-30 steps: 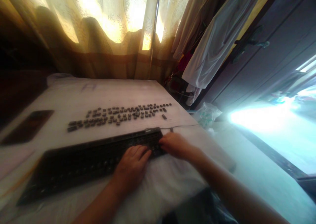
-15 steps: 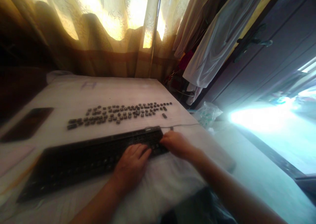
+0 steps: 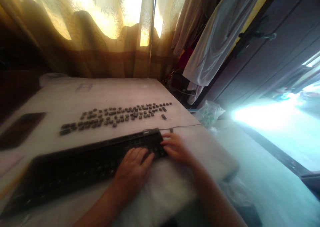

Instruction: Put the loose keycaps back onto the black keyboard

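Note:
A black keyboard (image 3: 75, 167) lies slanted across the near part of the white-covered table (image 3: 112, 90). My left hand (image 3: 133, 168) rests on its right part, fingers over the keys and thumb apart, with nothing seen in it. At the keyboard's right end is my right hand (image 3: 176, 148), its thumb and fingers spread, touching the edge; no object shows between them. Loose dark keycaps (image 3: 116, 115) are spread in uneven rows behind the keyboard. One small dark piece (image 3: 171, 130) sits just beyond my right hand.
A dark flat object (image 3: 21, 130) lies at the table's left. A thin cable (image 3: 185, 126) runs from the keyboard to the right. Beyond the table's right edge is a clear plastic bag (image 3: 210, 113). Curtains (image 3: 100, 53) hang behind; a door (image 3: 270, 40) stands at the right.
My right hand's fingers have spread apart at the keyboard's end. My left hand stays on the keys with its thumb a little farther out. The view has shifted slightly.

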`<action>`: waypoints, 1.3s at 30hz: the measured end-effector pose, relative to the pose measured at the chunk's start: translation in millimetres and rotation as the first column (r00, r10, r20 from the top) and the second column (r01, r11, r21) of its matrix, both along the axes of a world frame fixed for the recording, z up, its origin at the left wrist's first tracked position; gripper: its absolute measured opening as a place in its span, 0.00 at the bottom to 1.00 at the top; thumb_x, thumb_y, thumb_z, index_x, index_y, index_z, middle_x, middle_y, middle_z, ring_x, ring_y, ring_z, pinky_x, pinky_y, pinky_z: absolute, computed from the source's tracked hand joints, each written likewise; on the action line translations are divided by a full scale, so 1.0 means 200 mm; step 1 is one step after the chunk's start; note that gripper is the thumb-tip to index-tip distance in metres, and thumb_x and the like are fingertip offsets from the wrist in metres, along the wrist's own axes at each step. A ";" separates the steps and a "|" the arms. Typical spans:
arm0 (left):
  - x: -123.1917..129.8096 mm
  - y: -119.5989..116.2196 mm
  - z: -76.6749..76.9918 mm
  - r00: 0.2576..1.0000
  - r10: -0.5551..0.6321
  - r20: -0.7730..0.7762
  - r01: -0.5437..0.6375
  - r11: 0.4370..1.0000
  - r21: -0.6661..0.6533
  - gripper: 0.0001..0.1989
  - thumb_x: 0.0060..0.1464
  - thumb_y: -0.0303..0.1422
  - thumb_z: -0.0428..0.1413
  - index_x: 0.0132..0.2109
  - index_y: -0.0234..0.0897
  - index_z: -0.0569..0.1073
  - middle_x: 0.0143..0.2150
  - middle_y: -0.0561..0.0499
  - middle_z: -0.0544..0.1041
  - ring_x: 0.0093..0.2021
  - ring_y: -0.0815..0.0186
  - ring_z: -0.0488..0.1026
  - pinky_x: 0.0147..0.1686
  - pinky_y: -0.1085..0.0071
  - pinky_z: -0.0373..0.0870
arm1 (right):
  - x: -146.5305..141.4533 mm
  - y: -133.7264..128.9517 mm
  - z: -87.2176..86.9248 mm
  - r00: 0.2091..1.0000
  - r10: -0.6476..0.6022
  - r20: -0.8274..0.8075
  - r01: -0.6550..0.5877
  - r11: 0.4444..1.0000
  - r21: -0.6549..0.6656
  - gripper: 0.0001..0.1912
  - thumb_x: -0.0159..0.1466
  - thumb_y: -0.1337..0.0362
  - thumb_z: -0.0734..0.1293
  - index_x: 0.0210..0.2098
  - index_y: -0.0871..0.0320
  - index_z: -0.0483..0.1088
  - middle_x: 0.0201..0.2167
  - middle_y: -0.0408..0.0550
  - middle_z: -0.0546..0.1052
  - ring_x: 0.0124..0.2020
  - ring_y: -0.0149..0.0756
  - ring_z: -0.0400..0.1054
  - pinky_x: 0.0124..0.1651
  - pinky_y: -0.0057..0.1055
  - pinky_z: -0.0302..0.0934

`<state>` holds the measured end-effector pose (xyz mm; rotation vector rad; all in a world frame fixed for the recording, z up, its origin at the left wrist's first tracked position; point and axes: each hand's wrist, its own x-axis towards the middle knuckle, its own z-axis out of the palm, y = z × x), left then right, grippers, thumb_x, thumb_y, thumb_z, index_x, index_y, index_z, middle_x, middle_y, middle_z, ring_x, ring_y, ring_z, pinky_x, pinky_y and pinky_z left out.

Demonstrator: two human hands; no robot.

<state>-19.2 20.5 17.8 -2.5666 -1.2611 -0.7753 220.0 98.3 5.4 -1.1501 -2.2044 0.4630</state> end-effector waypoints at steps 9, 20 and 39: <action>0.14 0.09 0.02 1.000 -0.010 0.006 0.010 0.998 -0.070 0.17 0.60 0.32 0.56 0.56 0.38 0.74 0.48 0.43 0.76 0.49 0.53 0.71 0.54 0.52 0.69 | 0.00 -0.03 -0.07 0.993 0.003 -0.116 -0.008 0.999 -0.047 0.10 0.60 0.69 0.70 0.41 0.53 0.80 0.54 0.54 0.75 0.56 0.44 0.68 0.60 0.47 0.61; 0.12 0.10 -0.03 0.998 -0.057 0.008 0.057 0.998 0.002 0.17 0.68 0.33 0.46 0.54 0.35 0.75 0.48 0.44 0.79 0.48 0.56 0.73 0.55 0.56 0.67 | -0.02 -0.05 0.01 0.992 -0.014 -0.127 0.003 0.997 -0.081 0.06 0.61 0.69 0.69 0.38 0.55 0.77 0.54 0.54 0.74 0.57 0.44 0.67 0.60 0.45 0.61; 0.13 0.09 -0.03 0.999 -0.040 0.008 0.040 0.999 -0.016 0.16 0.68 0.32 0.46 0.53 0.35 0.76 0.47 0.45 0.80 0.47 0.58 0.75 0.55 0.57 0.67 | -0.02 -0.07 0.00 1.000 -0.008 0.013 0.008 0.998 0.061 0.11 0.65 0.66 0.67 0.44 0.50 0.80 0.57 0.52 0.74 0.59 0.48 0.66 0.61 0.49 0.61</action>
